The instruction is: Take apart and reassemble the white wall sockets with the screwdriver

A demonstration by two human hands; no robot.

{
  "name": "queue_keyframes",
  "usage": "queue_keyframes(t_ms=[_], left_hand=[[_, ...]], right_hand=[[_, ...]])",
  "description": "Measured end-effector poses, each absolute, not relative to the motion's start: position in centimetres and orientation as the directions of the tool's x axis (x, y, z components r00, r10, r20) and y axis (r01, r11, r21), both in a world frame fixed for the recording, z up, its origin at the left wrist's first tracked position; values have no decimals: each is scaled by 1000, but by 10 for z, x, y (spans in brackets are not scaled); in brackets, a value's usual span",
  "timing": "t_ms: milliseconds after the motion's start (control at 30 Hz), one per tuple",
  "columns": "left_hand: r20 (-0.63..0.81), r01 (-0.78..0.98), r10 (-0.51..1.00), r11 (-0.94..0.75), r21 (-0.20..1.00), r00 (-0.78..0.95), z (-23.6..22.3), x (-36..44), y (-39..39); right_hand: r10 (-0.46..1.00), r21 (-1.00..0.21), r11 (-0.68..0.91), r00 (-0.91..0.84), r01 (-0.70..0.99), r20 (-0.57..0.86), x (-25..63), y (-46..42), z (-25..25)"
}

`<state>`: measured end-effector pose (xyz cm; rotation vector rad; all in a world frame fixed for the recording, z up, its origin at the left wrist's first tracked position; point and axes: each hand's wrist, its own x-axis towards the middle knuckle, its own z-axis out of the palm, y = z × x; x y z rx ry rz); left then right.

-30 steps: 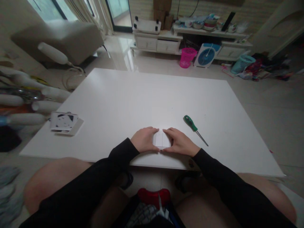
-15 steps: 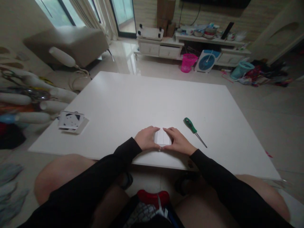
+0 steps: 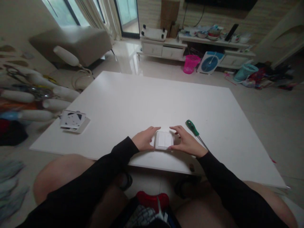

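Observation:
A white square wall switch plate (image 3: 164,140) lies on the white table (image 3: 142,101) near its front edge. My left hand (image 3: 143,140) grips the plate's left side, fingers curled over its top corner. My right hand (image 3: 186,142) grips its right side, fingers bent round the upper right corner. A green-handled screwdriver (image 3: 194,129) lies on the table just right of my right hand, its shaft partly hidden behind the wrist.
A small white box with a black-and-white printed panel (image 3: 73,120) sits at the table's left edge. Beyond the table are a grey sofa (image 3: 73,42), a pink basket (image 3: 191,63), a blue fan (image 3: 209,62) and a low white cabinet (image 3: 166,47). Clutter lies on the left.
Both hands have spread slightly apart on the switch plate, so more of its face shows. My right hand has shifted right, toward the screwdriver. The camera view drifted a little.

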<state>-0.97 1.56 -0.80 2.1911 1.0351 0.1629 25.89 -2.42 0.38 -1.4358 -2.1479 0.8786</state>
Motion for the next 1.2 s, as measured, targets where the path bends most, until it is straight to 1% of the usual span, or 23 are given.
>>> queue_keyframes(t_ms=[167, 267, 333, 467, 533, 667, 767, 833, 967, 1033, 1200], left_hand=[[-143, 607, 714, -451, 655, 685, -21, -11, 22], [-135, 616, 718, -466, 635, 683, -22, -11, 25], [-150, 649, 732, -465, 602, 665, -19, -12, 27], [-176, 721, 763, -471, 509, 622, -10, -17, 31], [-181, 735, 770, -468, 490, 611, -6, -19, 33], [-222, 751, 773, -433, 499, 594, 0, -20, 33], [-226, 750, 781, -408, 520, 582, 5, -24, 34], [-218, 774, 805, -395, 495, 551, 9, -27, 36], [-244, 838, 837, -375, 396, 489, 8, -32, 38], [-239, 834, 825, -411, 367, 512, 5, -32, 37], [-233, 795, 776, -494, 353, 586, -3, -29, 33]], right_hand=[[915, -664, 190, -376, 723, -147, 265, -31, 3], [903, -665, 182, -391, 724, -179, 267, -32, 1], [919, -647, 195, -368, 738, -144, 270, -30, 2], [959, -617, 236, -283, 750, 23, 273, -26, 5], [949, -618, 286, -305, 732, 78, 270, -26, 7], [906, -605, 374, -415, 703, 78, 257, -33, 8], [895, -572, 386, -445, 724, 41, 248, -39, 4], [900, -544, 382, -434, 747, 35, 244, -42, -1], [923, -512, 371, -370, 775, 110, 235, -47, -10], [929, -499, 364, -344, 786, 134, 231, -48, -13], [934, -478, 349, -338, 806, 112, 227, -46, -17]])
